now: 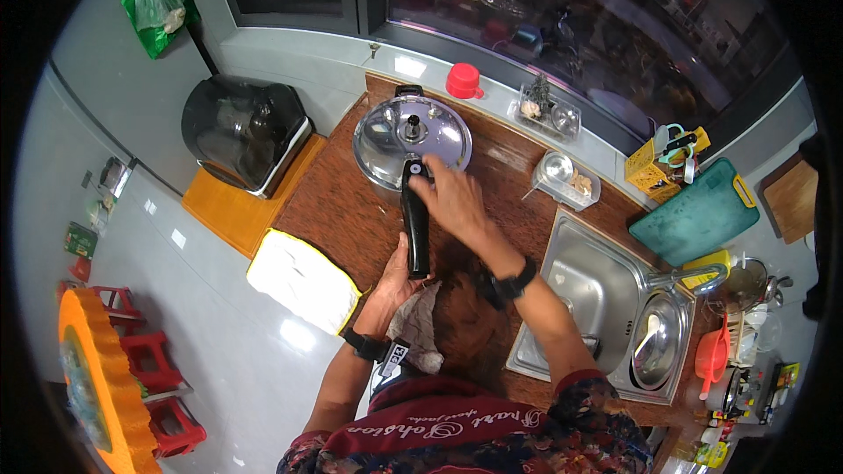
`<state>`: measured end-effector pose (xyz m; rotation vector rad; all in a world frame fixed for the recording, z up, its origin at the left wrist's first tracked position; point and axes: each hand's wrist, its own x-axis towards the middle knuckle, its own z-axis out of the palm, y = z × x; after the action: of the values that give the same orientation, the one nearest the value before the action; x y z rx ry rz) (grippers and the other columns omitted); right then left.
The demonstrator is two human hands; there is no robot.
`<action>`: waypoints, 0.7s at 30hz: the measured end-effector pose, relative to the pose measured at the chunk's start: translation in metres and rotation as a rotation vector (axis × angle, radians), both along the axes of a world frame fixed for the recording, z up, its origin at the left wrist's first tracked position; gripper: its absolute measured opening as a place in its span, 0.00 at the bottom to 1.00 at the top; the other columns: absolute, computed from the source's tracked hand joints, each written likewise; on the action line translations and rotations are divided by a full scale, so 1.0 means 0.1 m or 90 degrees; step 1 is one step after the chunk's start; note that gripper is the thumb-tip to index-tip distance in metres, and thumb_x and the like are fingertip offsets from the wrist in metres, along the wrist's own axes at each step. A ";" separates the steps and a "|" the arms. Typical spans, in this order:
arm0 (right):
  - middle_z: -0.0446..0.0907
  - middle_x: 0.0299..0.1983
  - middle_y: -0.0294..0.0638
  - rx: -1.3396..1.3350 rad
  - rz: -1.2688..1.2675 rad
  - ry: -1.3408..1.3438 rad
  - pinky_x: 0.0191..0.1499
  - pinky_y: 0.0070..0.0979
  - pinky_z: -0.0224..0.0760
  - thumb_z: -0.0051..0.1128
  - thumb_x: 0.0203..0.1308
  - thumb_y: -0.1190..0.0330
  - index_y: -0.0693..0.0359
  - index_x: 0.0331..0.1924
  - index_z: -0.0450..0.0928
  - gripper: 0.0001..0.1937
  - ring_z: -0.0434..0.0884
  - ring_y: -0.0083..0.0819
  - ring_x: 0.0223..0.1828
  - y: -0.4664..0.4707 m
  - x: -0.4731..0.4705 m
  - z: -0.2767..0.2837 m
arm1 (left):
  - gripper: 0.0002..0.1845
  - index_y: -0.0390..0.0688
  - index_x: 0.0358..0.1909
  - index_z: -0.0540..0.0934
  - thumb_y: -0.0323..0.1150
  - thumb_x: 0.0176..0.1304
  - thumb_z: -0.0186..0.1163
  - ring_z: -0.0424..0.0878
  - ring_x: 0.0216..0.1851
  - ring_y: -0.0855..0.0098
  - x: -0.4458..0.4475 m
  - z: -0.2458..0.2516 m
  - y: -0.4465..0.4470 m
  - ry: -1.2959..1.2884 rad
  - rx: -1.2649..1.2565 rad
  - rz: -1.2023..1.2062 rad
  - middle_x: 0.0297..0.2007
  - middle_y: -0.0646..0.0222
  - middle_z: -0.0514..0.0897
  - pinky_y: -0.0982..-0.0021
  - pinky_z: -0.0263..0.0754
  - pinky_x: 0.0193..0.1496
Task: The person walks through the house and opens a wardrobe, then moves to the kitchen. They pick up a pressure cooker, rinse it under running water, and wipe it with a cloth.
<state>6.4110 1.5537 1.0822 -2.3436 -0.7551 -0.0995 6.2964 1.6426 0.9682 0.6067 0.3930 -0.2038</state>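
Note:
A metal pressure cooker (388, 138) with its lid on stands near the back edge of the brown counter. Its long black handle (416, 230) points towards me. My left hand (395, 276) is wrapped around the end of that handle from below. Over the lid end of the handle is my right hand (454, 201), slightly blurred, with thumb and forefinger apart beside it; whether they touch it I cannot tell. A crumpled cloth (418, 329) lies at the counter's near edge, partly hidden by my left wrist.
To the right is a steel sink (593, 283) with a metal bowl (658, 342) in it. A green cutting board (698, 217) leans behind. A clear plastic container (579, 194) sits at the back. A white cloth with yellow edging (303, 280) hangs over the left edge, near a dark-lidded box (244, 125).

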 end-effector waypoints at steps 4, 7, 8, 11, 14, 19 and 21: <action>0.73 0.39 0.66 -0.153 0.055 0.128 0.38 0.50 0.70 0.53 0.52 0.53 0.57 0.66 0.43 0.41 0.76 0.62 0.34 -0.16 -0.72 -0.19 | 0.24 0.46 0.51 0.71 0.53 0.62 0.50 0.77 0.39 0.71 -0.03 0.06 0.04 0.046 -0.034 0.019 0.39 0.71 0.79 0.71 0.75 0.39; 0.67 0.47 0.68 -0.087 0.058 0.189 0.39 0.47 0.72 0.53 0.50 0.62 0.54 0.68 0.36 0.44 0.76 0.62 0.36 -0.21 -0.85 -0.32 | 0.19 0.42 0.47 0.73 0.46 0.64 0.51 0.79 0.37 0.73 -0.03 0.13 0.11 0.024 -0.078 -0.017 0.38 0.69 0.80 0.72 0.75 0.40; 0.67 0.47 0.66 -0.071 0.047 0.163 0.40 0.46 0.72 0.53 0.48 0.63 0.54 0.68 0.36 0.45 0.76 0.62 0.37 -0.22 -0.85 -0.35 | 0.18 0.41 0.45 0.73 0.45 0.64 0.51 0.79 0.34 0.73 -0.02 0.15 0.11 0.013 -0.062 -0.030 0.35 0.68 0.80 0.73 0.76 0.38; 0.68 0.50 0.64 -0.038 0.011 0.161 0.42 0.44 0.71 0.55 0.44 0.68 0.59 0.67 0.36 0.47 0.76 0.59 0.41 -0.32 -0.79 -0.40 | 0.17 0.40 0.40 0.74 0.45 0.64 0.51 0.78 0.25 0.73 0.04 0.18 0.11 -0.016 0.126 -0.049 0.28 0.68 0.79 0.75 0.76 0.30; 0.66 0.52 0.66 0.014 0.001 0.187 0.42 0.43 0.71 0.55 0.44 0.69 0.64 0.66 0.37 0.46 0.76 0.57 0.42 -0.46 -0.74 -0.41 | 0.18 0.41 0.34 0.74 0.47 0.63 0.52 0.76 0.22 0.75 0.08 0.17 0.10 -0.058 0.178 -0.102 0.23 0.69 0.78 0.76 0.74 0.23; 0.74 0.41 0.63 -0.002 -0.065 0.275 0.38 0.38 0.71 0.54 0.45 0.68 0.71 0.62 0.52 0.37 0.79 0.49 0.38 -0.72 -0.56 -0.41 | 0.23 0.41 0.28 0.72 0.54 0.61 0.52 0.70 0.14 0.79 0.01 0.21 0.36 -0.004 0.354 -0.060 0.15 0.73 0.73 0.77 0.69 0.16; 0.74 0.34 0.57 0.027 -0.031 0.327 0.38 0.37 0.68 0.55 0.45 0.67 0.72 0.53 0.60 0.30 0.76 0.47 0.34 -0.70 -0.53 -0.47 | 0.24 0.41 0.25 0.73 0.54 0.59 0.54 0.69 0.12 0.78 -0.01 0.25 0.54 0.017 0.375 -0.079 0.13 0.73 0.72 0.77 0.68 0.14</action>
<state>6.3581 1.4837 1.0357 -2.2053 -0.4339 0.4449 6.2954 1.6962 0.9931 1.2103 0.4434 -0.2150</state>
